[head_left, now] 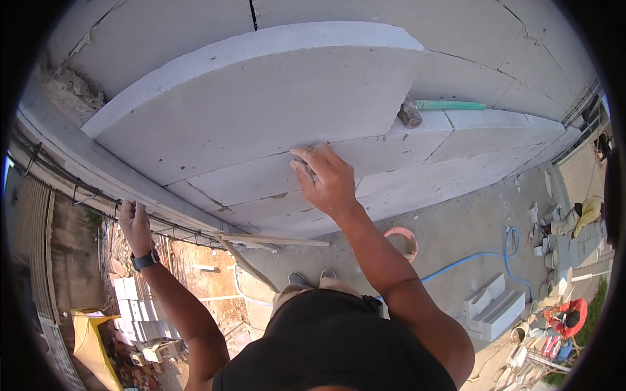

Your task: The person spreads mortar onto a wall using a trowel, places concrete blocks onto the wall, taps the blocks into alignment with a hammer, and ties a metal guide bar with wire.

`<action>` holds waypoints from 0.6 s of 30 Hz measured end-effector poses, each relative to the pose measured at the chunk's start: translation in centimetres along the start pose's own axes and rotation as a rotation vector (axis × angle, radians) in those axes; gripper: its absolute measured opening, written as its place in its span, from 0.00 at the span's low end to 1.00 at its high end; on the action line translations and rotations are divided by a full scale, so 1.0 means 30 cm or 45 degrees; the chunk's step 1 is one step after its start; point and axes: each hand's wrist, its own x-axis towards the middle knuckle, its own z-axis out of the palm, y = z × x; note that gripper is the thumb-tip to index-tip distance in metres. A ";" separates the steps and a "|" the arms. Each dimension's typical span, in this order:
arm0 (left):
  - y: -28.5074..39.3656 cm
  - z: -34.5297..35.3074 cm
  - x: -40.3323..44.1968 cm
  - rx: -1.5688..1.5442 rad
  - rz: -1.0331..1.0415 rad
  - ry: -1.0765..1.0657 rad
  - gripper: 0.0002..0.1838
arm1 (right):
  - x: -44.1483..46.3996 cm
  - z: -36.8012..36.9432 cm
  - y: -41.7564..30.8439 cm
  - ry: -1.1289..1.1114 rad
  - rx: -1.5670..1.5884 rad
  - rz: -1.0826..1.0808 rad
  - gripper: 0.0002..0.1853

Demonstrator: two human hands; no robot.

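My right hand (324,177) is near the middle of the view, its dusty fingers curved and apart at the lower edge of a large pale block (280,91), with nothing in them. At the left, my left hand (135,225), with a watch on its wrist, is raised beside the long pale post (124,176) and the dark rebar; its fingers are bent close together, and whether they grip anything is too small to tell. A hammer with a green handle (450,104) lies on the ledge of the lower blocks (482,140), its head against the large block's right end.
Wooden strips (280,240) stick out below the wall. On the floor are a round reddish tub (401,242), a blue hose (466,259) and stacked blocks (495,306). Two other people, one in yellow (588,215) and one in red (568,318), are at the far right.
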 end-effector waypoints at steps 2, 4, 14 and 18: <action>-0.040 -0.020 0.014 0.023 0.027 -0.009 0.05 | 0.002 0.008 0.021 -0.045 -0.022 0.011 0.13; 0.019 0.015 -0.009 0.024 0.027 0.009 0.06 | 0.000 0.025 0.039 -0.092 -0.037 -0.059 0.13; 0.057 0.075 -0.036 0.195 0.246 0.204 0.04 | -0.005 0.035 0.024 -0.136 0.108 0.109 0.10; 0.024 0.078 -0.015 0.111 0.269 0.204 0.05 | -0.002 0.027 0.009 -0.138 0.067 0.133 0.10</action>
